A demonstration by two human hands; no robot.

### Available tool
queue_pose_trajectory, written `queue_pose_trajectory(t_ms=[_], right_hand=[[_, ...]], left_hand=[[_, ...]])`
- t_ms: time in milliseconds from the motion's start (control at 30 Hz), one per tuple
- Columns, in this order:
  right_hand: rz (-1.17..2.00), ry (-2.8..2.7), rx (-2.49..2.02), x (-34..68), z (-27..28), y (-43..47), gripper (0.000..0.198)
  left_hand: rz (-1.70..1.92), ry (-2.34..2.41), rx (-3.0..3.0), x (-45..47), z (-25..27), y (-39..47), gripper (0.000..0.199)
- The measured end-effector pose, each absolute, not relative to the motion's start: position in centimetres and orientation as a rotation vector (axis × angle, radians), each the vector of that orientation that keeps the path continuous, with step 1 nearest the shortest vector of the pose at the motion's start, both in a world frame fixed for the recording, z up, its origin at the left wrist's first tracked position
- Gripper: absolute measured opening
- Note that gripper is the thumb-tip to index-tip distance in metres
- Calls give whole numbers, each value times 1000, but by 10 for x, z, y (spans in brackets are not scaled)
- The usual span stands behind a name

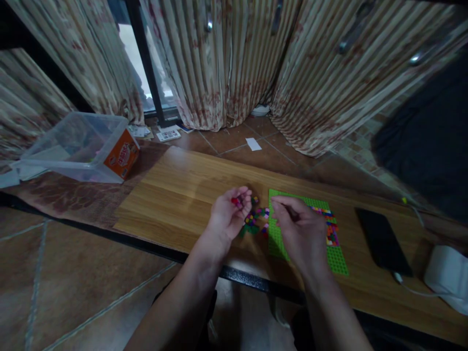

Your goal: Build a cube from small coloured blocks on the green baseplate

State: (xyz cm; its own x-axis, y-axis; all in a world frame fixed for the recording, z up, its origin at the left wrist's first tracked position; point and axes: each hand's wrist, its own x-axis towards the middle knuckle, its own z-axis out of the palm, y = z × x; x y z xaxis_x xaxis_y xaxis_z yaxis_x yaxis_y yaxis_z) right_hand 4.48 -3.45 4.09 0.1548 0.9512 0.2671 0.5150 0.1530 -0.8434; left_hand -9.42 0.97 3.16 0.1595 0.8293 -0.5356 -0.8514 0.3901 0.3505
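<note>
My left hand is turned palm up with the fingers curled, cupping a few small red and pink building bricks. Over the green studded baseplate, my right hand has thumb and forefinger pinched together; anything between them is too small or hidden to make out. Rows of coloured bricks are set on the baseplate's right part, partly covered by my right hand. Loose bricks in mixed colours lie on the wood between my left hand and the baseplate's left edge.
A black phone with a cable lies right of the baseplate, near a white device. At the far left stands a clear plastic box with an orange label. Striped curtains hang behind the wooden table.
</note>
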Motion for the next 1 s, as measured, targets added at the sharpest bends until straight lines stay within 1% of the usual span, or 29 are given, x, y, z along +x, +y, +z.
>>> queue_pose_trajectory(t_ms=[67,133,333,433,567,700,867,1000], right_hand=[[530,-1552,-1614,53,30,-38,20],[544,-1712,-1672,56,16,-41,20],[468,-1918,-1740,46,-9,-39,22],[442,-1994,-1769,42,-9,-32,21],[424,-2086,-1833,40,-3,-24,17],[377,-2180,-1894,41,1,-21,16],[384,-2041,-1810,44,8,-19,16],[528,-1901,-1672,33,19,-16,15]], left_hand=[[1284,773,-43,-103,34,10,19],[1343,779,-33,-109,34,10,19],[1368,842,-65,-110,33,9,17],[1371,874,-83,-109,33,9,19],[1384,891,-81,-109,34,9,28],[1354,925,-53,-108,33,9,27],[1269,968,-12,-99,32,6,26],[1189,939,-16,-87,29,1,28]])
